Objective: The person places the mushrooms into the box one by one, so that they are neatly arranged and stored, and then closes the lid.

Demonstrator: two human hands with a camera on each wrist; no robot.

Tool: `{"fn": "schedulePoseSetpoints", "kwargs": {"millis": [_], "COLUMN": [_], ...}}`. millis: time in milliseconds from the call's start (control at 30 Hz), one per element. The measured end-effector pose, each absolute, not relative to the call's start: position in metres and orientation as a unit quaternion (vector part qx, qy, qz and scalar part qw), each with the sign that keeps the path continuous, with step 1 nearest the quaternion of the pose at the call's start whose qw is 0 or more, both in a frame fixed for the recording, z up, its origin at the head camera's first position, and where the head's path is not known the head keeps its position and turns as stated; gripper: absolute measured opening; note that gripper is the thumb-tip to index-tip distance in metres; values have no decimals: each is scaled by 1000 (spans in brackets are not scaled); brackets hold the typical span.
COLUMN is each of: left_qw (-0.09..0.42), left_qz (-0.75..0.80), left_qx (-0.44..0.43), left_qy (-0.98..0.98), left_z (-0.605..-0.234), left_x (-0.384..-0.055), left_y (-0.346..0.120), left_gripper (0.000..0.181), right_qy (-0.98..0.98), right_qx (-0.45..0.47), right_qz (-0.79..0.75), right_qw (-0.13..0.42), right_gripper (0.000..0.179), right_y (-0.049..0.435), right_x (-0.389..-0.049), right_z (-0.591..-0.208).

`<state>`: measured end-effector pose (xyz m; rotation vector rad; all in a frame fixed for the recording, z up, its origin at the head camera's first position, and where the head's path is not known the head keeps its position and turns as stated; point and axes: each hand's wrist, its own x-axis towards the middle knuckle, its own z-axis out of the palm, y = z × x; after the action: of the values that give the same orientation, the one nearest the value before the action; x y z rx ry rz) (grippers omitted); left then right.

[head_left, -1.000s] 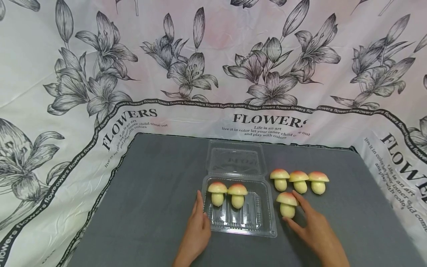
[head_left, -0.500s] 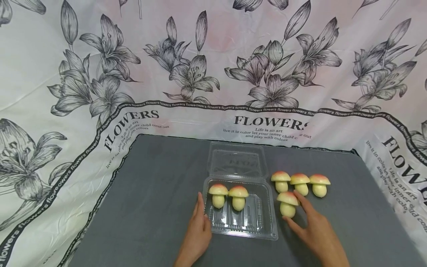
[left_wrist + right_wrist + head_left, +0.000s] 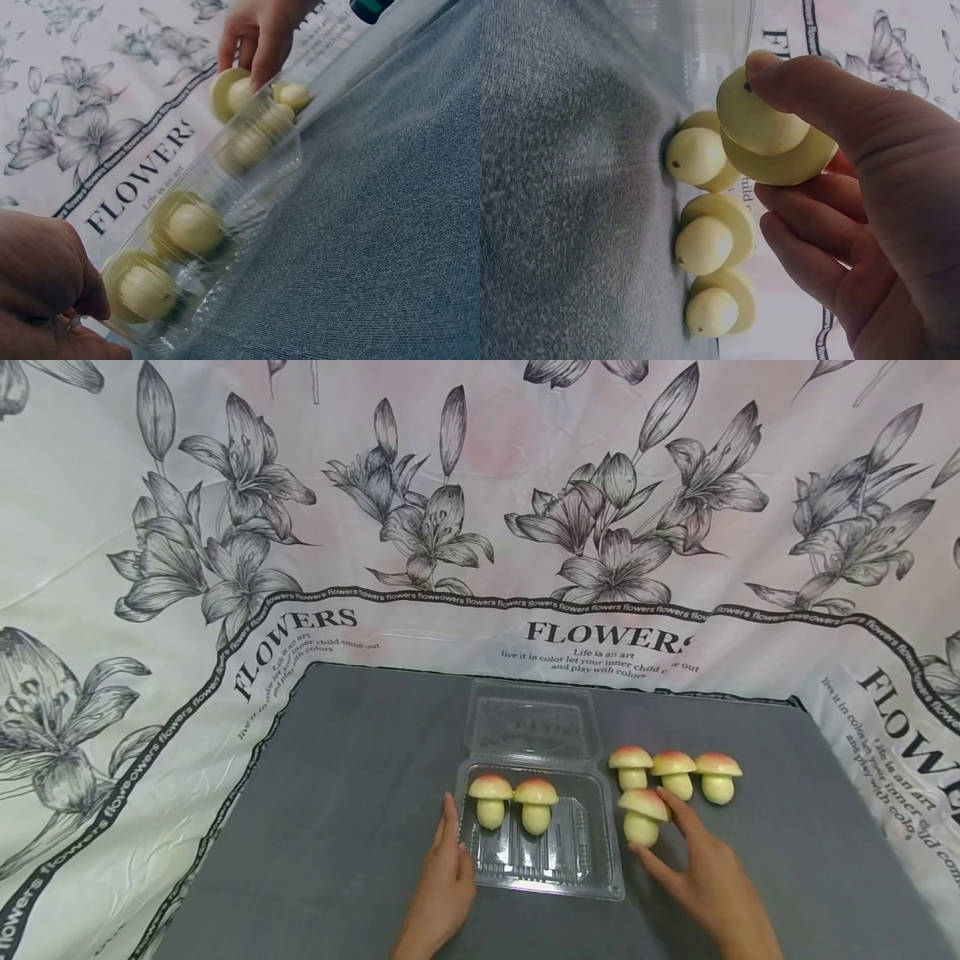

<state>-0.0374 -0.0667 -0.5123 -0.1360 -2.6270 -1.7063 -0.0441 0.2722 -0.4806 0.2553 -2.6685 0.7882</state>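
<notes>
My right hand (image 3: 708, 877) pinches a toy mushroom (image 3: 642, 818) with a red-topped yellow cap and pale stem, between thumb and fingers. In the right wrist view this mushroom (image 3: 761, 112) is lifted off the cloth, thumb on its stem end. My left hand (image 3: 442, 885) grips the left rim of a clear plastic clamshell container (image 3: 540, 887), whose lid (image 3: 534, 718) lies folded back. Thumb and fingers of the left hand (image 3: 45, 292) meet at the container's edge in the left wrist view. Two mushrooms, a left one (image 3: 491, 802) and a right one (image 3: 536, 806), lie side by side inside.
Right of the container, three more mushrooms lie in a row: a near one (image 3: 631, 767), a middle one (image 3: 674, 774) and a far one (image 3: 718, 777). Grey cloth (image 3: 337, 793) covers the table. Behind it hangs a flower-printed curtain (image 3: 480, 543).
The held mushroom has shifted slightly left toward the container with my right hand. My left hand stays at the container's rim. The head view has tilted a little.
</notes>
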Motion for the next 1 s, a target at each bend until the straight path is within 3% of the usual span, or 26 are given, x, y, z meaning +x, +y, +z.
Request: {"fn": "schedulePoseSetpoints", "kwargs": {"millis": [600,1000], "left_qw": [4,12], "left_qz": [-542,-536], "left_qx": [-47,-49], "left_qy": [-839,-843], "left_z": [-512,-513], "left_x": [-38,-37], "left_y": [-67,-67], "left_gripper": [75,74], "right_qy": [-937,-929], "right_qx": [113,131], "right_qz": [272,274], "right_qw": [187,212], "right_gripper": [92,87], "right_y": [259,249], "right_x": [-50,-52], "right_z": [-474,-472]}}
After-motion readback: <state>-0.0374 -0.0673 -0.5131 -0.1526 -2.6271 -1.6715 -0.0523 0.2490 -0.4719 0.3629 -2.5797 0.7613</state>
